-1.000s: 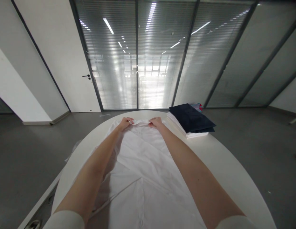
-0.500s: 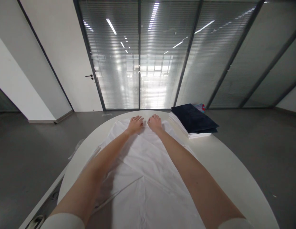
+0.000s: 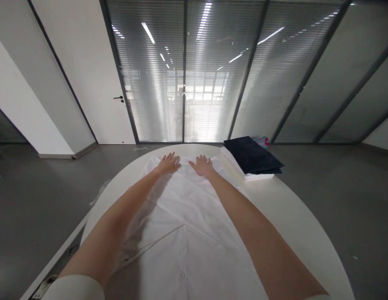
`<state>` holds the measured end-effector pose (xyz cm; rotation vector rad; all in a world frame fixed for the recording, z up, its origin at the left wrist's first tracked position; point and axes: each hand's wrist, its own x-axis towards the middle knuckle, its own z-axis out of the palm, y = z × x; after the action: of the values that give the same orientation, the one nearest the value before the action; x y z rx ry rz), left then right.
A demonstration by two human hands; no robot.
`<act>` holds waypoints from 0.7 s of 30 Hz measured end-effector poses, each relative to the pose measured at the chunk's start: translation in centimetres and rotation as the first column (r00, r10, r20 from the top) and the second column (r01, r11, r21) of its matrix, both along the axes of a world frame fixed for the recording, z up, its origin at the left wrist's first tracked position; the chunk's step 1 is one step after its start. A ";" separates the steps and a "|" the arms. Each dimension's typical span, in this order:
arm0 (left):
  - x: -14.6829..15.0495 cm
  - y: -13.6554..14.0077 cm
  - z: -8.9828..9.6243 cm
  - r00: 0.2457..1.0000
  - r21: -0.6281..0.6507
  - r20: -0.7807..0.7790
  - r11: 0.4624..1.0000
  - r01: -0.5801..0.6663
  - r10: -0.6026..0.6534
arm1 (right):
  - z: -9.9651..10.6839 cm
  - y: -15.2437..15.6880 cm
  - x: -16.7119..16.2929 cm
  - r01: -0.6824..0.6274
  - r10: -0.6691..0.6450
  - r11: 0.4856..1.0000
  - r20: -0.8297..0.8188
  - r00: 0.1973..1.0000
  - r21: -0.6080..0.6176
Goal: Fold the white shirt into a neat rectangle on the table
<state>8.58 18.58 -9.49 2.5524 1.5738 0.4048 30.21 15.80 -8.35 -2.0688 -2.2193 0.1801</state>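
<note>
A white button-up shirt (image 3: 178, 204) lies spread over the round white table (image 3: 294, 225), its button strip running toward me at the near side. At the shirt's far end, my left hand (image 3: 168, 163) rests flat on the cloth with fingers stretched out. Just to its right, my right hand (image 3: 202, 165) also presses on the fabric, fingers spread. A small gap of white cloth shows between the two hands. Both forearms reach over the shirt and hide parts of its sides.
Right of the shirt sits a stack of folded white cloth (image 3: 236, 162) topped by a dark navy folded cloth (image 3: 253, 154). A small red and blue patterned item (image 3: 263, 142) shows behind it. Beyond the table stand a glass partition (image 3: 203, 116) and a white door (image 3: 109, 121).
My left hand has slid left and my right hand's fingers have spread out, so both now lie flatter on the shirt. The gap between them is wider.
</note>
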 end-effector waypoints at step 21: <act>-3.0 -15.9 0.7 0.972 -0.122 -0.203 0.988 0.097 -0.121 | -1.5 -8.1 8.0 -0.282 0.287 0.950 0.013 0.958 -0.136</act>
<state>5.56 2.72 -8.77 2.6516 1.4621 0.0347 38.18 7.66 -9.81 -1.8091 -2.5845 0.3279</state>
